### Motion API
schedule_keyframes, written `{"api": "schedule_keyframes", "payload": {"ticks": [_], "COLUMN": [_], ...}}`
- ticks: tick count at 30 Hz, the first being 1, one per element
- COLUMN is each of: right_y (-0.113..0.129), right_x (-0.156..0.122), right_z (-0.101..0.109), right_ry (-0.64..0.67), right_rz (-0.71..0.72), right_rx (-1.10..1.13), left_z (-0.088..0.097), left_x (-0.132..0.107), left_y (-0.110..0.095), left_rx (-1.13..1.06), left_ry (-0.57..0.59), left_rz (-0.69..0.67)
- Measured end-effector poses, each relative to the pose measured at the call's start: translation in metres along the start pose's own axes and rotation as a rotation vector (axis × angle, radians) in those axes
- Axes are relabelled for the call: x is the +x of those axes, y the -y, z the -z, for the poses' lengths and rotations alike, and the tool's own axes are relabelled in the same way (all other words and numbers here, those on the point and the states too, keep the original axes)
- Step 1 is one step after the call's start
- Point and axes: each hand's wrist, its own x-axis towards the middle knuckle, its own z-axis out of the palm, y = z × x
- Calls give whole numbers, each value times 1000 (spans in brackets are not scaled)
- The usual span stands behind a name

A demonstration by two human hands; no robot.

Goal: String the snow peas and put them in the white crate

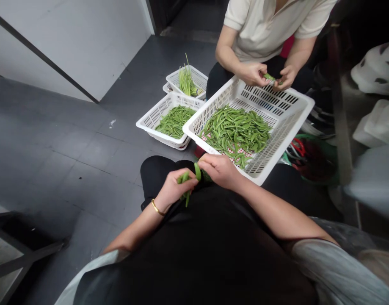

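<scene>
Several green pea pods [183, 178] are bunched in my left hand [171, 188], which has a gold bangle at the wrist. One pod [197, 171] stands upright between my two hands, its lower end at the left fingertips. The closed fingers of my right hand [220, 170] pinch at this pod's upper end. Just beyond my hands, a large white slotted basket [291, 142] holds a heap of pea pods [238, 129]. Its near rim is close to my right hand.
Across the basket, a person in a cream shirt [260, 34] holds a green pod [269, 77] in both hands. A smaller white basket [146, 122] of pods stands left, with a basket [173, 78] of long green stalks behind. A red and green bag [308, 156] lies right.
</scene>
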Motion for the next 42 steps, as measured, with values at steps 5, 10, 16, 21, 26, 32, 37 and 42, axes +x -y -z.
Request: {"api": "schedule_keyframes", "payload": {"ticks": [5, 10, 16, 21, 26, 32, 37, 42], "right_y": [0, 7, -2, -8, 4, 17, 14, -1], "right_x": [0, -2, -9, 2, 19, 26, 19, -6], "right_z": [-6, 3, 35, 25, -3, -31, -17, 2], "right_ry": [214, 70, 156, 45, -325, -450, -362, -103], "right_rz": [104, 70, -164, -374, -480, -494, -336, -97], "right_rx": [-49, -73, -9, 380, 1022, 1123, 940, 236], "left_z": [-4, 3, 39, 34, -4, -26, -14, -8], "left_x": [3, 12, 23, 16, 12, 20, 18, 23], "left_y": [-4, -4, 0, -11, -16, -4, -4, -5], "left_rx": [52, -157, -461, -398, 30, 453, 31, -557], "left_ry": [133, -57, -288, -123, -62, -119, 22, 74], "left_rz": [58, 11, -73, -64, -20, -267, -45, 101]}}
